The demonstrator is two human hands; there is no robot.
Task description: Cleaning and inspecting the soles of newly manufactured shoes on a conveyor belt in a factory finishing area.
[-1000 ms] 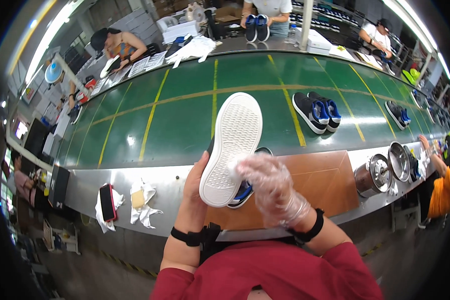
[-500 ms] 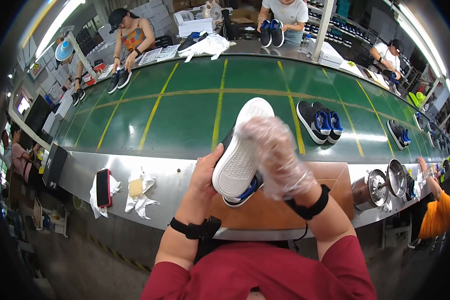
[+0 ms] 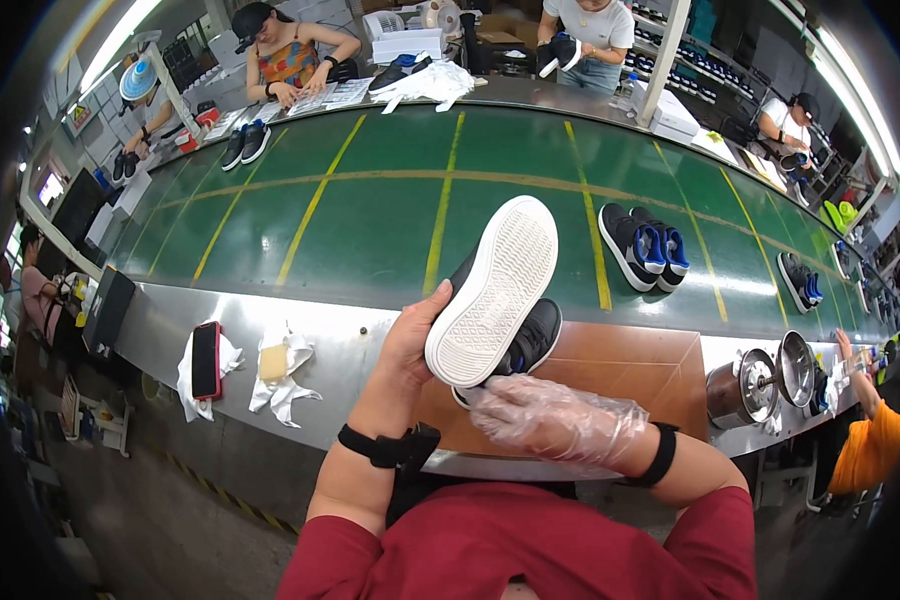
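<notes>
My left hand [image 3: 415, 335] grips a dark sneaker by its side, tilted so its white sole [image 3: 500, 285] faces me. My right hand [image 3: 540, 415], in a clear plastic glove, is at the heel end of that sneaker with its fingers bent together. Whether anything is in those fingers is hidden. Behind the raised sneaker, a second dark sneaker [image 3: 538, 338] rests on a brown board [image 3: 630, 385], partly covered.
A phone [image 3: 206, 360] and a yellowish sponge [image 3: 272, 363] lie on white cloths at left. A metal pot [image 3: 738, 385] stands at right. Beyond the steel edge runs a green conveyor [image 3: 370, 220] carrying a sneaker pair [image 3: 645, 245]. Co-workers sit and stand across it.
My right hand has moved from the upper sole down to the heel end, uncovering the sole. My left hand keeps hold of the sneaker. Across the conveyor, one person has let go of a pair.
</notes>
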